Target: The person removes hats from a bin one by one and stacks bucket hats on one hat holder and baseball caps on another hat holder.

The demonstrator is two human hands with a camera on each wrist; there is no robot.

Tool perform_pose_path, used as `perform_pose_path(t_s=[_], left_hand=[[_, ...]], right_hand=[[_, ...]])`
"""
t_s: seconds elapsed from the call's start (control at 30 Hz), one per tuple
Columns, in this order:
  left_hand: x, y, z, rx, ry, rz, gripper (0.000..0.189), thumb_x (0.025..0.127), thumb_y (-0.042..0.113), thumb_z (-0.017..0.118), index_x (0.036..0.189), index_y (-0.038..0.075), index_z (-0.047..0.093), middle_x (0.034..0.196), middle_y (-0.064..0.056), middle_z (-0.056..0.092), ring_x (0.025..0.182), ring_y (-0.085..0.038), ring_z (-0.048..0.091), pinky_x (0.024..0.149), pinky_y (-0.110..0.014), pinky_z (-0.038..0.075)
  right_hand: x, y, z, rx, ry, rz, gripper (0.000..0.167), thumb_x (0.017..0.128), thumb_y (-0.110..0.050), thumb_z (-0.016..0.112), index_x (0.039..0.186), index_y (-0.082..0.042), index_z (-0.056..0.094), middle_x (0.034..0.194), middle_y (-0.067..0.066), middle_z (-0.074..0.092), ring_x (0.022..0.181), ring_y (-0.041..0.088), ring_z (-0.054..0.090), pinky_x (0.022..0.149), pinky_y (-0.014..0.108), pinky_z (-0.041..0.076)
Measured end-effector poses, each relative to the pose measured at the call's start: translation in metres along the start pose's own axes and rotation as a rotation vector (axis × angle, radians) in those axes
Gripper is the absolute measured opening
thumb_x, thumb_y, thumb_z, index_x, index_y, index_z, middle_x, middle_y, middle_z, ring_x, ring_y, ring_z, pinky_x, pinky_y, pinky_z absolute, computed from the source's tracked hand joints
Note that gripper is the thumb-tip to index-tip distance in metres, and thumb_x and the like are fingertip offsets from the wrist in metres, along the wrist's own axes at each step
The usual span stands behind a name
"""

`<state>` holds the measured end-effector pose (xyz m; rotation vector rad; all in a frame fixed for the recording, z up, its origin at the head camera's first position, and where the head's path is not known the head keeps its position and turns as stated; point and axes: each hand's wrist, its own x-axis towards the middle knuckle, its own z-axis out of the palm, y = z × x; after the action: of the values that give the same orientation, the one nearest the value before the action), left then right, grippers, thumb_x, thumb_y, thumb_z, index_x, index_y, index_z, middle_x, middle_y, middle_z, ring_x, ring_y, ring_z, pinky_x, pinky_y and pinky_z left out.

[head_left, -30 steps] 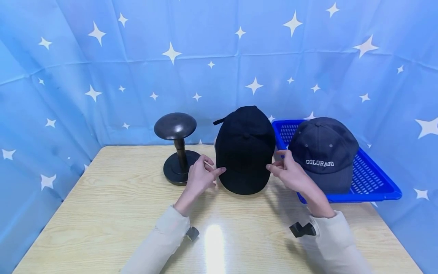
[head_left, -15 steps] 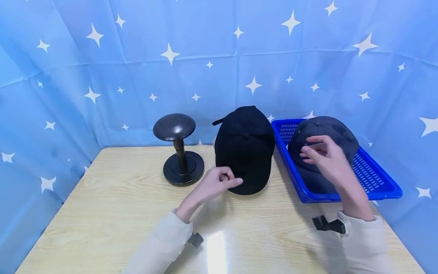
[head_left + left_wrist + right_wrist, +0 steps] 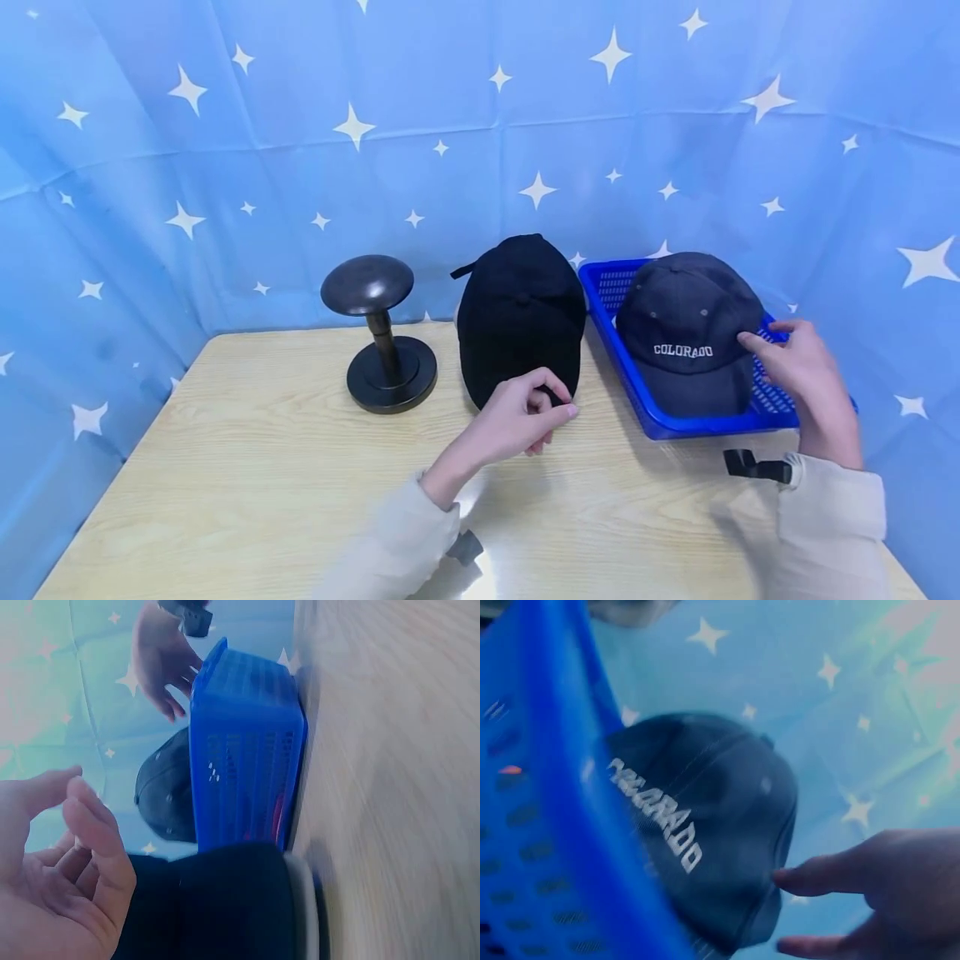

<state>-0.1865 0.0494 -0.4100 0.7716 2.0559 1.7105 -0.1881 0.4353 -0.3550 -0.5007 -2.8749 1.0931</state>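
A dark navy cap with white COLORADO lettering point(image 3: 686, 308) sits in the blue plastic basket point(image 3: 678, 427), its brim toward me. At that cap's right side is my right hand point(image 3: 810, 379), fingers extended; in the right wrist view a fingertip meets or nearly meets the cap's edge. A plain black cap point(image 3: 521, 308) stands left of the basket, and what supports it is mostly hidden. My left hand point(image 3: 521, 417) hovers before the black cap's brim, covering part of it. Its fingers are loosely bent with nothing between them.
A dark stand point(image 3: 382, 333) with a domed top and round base stands on the left of the wooden table point(image 3: 247, 467). Behind the table hangs a blue star-patterned curtain point(image 3: 420, 92). Something red shows through the basket's slots point(image 3: 277, 817).
My right hand has left the black cap's side and crossed over the navy cap to its right side. My left hand has moved right, off the black cap's left side. Both caps stay put.
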Motion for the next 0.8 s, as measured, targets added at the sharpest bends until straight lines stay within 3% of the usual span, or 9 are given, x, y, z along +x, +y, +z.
perform_pose_path(t_s=[0.17, 0.27, 0.4, 0.5, 0.63, 0.7, 0.8], left_hand=[[0.017, 0.002, 0.016, 0.008, 0.036, 0.012, 0.014, 0.101, 0.028, 0.068, 0.110, 0.019, 0.062, 0.063, -0.003, 0.061, 0.047, -0.015, 0.057, 0.049, -0.026, 0.056], [0.029, 0.004, 0.023, 0.011, 0.077, 0.013, 0.017, 0.102, 0.026, 0.067, 0.114, 0.016, 0.061, 0.064, -0.002, 0.063, 0.047, -0.015, 0.058, 0.049, -0.027, 0.057], [0.047, 0.009, 0.033, -0.025, 0.155, -0.004, 0.021, 0.102, 0.021, 0.066, 0.120, 0.013, 0.059, 0.070, -0.004, 0.068, 0.051, -0.015, 0.064, 0.053, -0.028, 0.061], [0.060, 0.011, 0.040, -0.026, 0.204, -0.048, 0.025, 0.102, 0.019, 0.067, 0.124, 0.013, 0.059, 0.082, -0.010, 0.073, 0.059, -0.019, 0.071, 0.058, -0.028, 0.063], [0.070, 0.011, 0.051, -0.009, 0.238, -0.094, 0.029, 0.100, 0.020, 0.069, 0.126, 0.012, 0.058, 0.091, -0.006, 0.074, 0.071, -0.028, 0.077, 0.064, -0.031, 0.065], [0.074, 0.010, 0.055, -0.031, 0.245, -0.092, 0.029, 0.100, 0.019, 0.069, 0.125, 0.011, 0.059, 0.091, -0.002, 0.073, 0.077, -0.031, 0.078, 0.066, -0.032, 0.065], [0.076, 0.009, 0.058, -0.070, 0.249, -0.067, 0.025, 0.101, 0.019, 0.068, 0.124, 0.011, 0.061, 0.096, -0.008, 0.076, 0.079, -0.028, 0.078, 0.068, -0.029, 0.065]], right_hand=[[0.009, 0.005, 0.010, 0.023, -0.066, 0.003, 0.085, 0.107, -0.043, 0.046, 0.151, 0.022, 0.016, 0.143, 0.050, 0.030, 0.071, 0.018, 0.071, 0.067, 0.037, 0.065], [0.012, 0.005, 0.015, 0.045, -0.086, 0.012, 0.088, 0.106, -0.041, 0.051, 0.150, 0.024, 0.013, 0.129, 0.045, 0.041, 0.072, 0.015, 0.066, 0.069, 0.037, 0.066], [0.015, 0.008, 0.013, 0.052, -0.182, 0.016, 0.083, 0.105, -0.034, 0.055, 0.149, 0.025, 0.016, 0.100, 0.018, 0.055, 0.073, 0.011, 0.061, 0.069, 0.032, 0.065], [0.016, 0.014, 0.008, 0.065, -0.243, 0.039, 0.074, 0.105, -0.031, 0.057, 0.145, 0.022, 0.024, 0.101, 0.013, 0.056, 0.075, 0.009, 0.061, 0.069, 0.030, 0.064], [0.016, 0.017, 0.005, 0.134, -0.301, 0.045, 0.043, 0.108, -0.029, 0.053, 0.115, 0.012, 0.047, 0.093, 0.006, 0.053, 0.073, 0.007, 0.059, 0.075, 0.030, 0.065], [0.016, 0.018, 0.006, 0.195, -0.320, 0.023, 0.031, 0.110, -0.029, 0.048, 0.108, 0.002, 0.048, 0.087, -0.002, 0.053, 0.072, 0.007, 0.060, 0.075, 0.029, 0.065], [0.016, 0.018, 0.011, 0.330, -0.280, -0.030, 0.021, 0.111, -0.026, 0.044, 0.108, -0.005, 0.046, 0.081, -0.011, 0.057, 0.068, 0.006, 0.062, 0.069, 0.028, 0.064]])
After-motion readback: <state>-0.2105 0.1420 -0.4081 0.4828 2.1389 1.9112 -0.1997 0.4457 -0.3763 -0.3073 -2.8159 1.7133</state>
